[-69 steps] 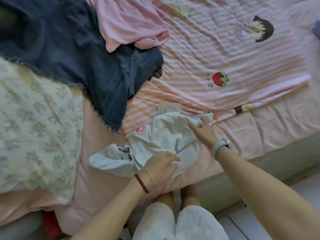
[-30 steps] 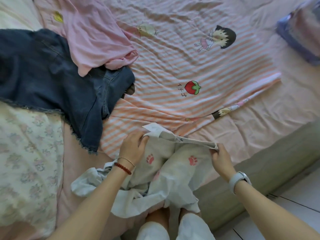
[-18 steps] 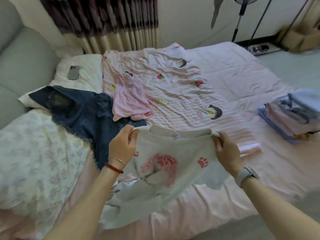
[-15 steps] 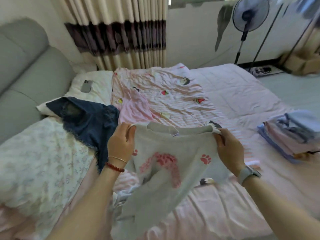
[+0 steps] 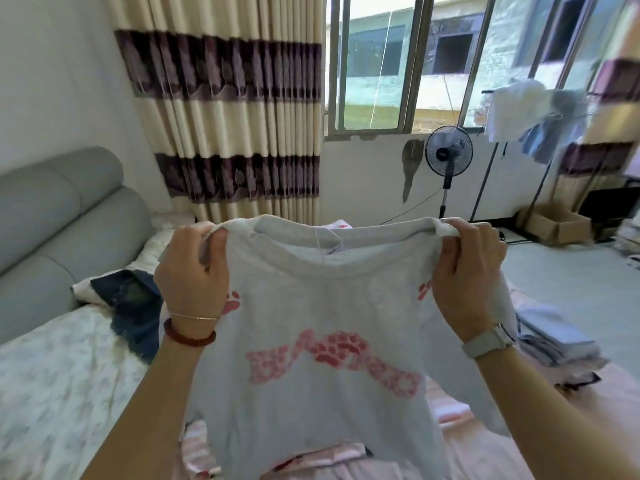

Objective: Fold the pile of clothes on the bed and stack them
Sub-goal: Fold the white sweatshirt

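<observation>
Bed (image 5: 52, 393) mostly hidden behind raised grey sweatshirt (image 5: 311, 375); hem cut off at bottom edge, pink chest print blurred, unreadable. Sweatshirt hangs in air between hands, above bed, higher than half second ago, camera now facing window. Folded stack (image 5: 554, 344) at right edge of bed, partly behind right arm. Left hand (image 5: 192, 271) clenches left shoulder seam, knuckles toward camera. Right hand (image 5: 467, 271) clenches right shoulder seam likewise.

Home bedroom: bed (image 5: 52, 375), curtain (image 5: 225, 116) (standing fan (image 5: 448, 157) too).
</observation>
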The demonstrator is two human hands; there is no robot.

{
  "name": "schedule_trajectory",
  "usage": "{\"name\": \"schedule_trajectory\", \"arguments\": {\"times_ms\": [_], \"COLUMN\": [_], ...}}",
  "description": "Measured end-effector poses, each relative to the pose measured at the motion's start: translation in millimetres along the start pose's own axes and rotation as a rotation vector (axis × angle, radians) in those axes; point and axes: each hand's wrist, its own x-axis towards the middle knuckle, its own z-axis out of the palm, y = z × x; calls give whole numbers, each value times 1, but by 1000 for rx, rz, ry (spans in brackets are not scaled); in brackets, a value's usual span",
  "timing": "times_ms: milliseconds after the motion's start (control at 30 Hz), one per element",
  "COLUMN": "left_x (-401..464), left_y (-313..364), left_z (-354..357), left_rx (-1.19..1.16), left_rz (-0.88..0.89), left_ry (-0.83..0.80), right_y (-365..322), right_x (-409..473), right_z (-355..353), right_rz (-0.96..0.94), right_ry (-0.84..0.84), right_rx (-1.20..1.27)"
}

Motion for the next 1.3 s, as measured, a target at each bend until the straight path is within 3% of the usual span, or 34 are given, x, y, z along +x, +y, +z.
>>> {"name": "schedule_trajectory", "arguments": {"times_ms": [233, 400, 500, 567, 700, 800, 900, 1067, 1300], "left_x": [-2, -21, -31, -36, -60, -121, -204, -323, -418], "left_y": [-16, -63, -108, -145, -219, -242, -236, -208, -166], "left_z": [42, 100, 157, 206, 303, 328, 302, 211, 81], "left_rx": [61, 79, 120, 213, 537, 492, 412, 375, 486], "left_rz": [-37, -26, -48, -99, -334, -479, -555, -851, -1331], "left_ry": [-156, -264, -358, -482, -906, -1077, -1169, -1254, -1099], "right_y": [35, 80, 106, 128, 176, 192, 188, 174, 153], "right_x": [10, -7, -8, -7, -23, -77, -163, -295, -407], "right_z": [28, 77, 141, 203, 317, 355, 345, 266, 142], "right_rz": [-52, -50, 15, 109, 323, 381, 488, 951, 1470], "right_ry": [5, -173, -252, -376, -760, -930, -1118, -1225, -1223], "right_rx": [-116, -223, -234, -280, -448, -382, -232, -186, -279]}}
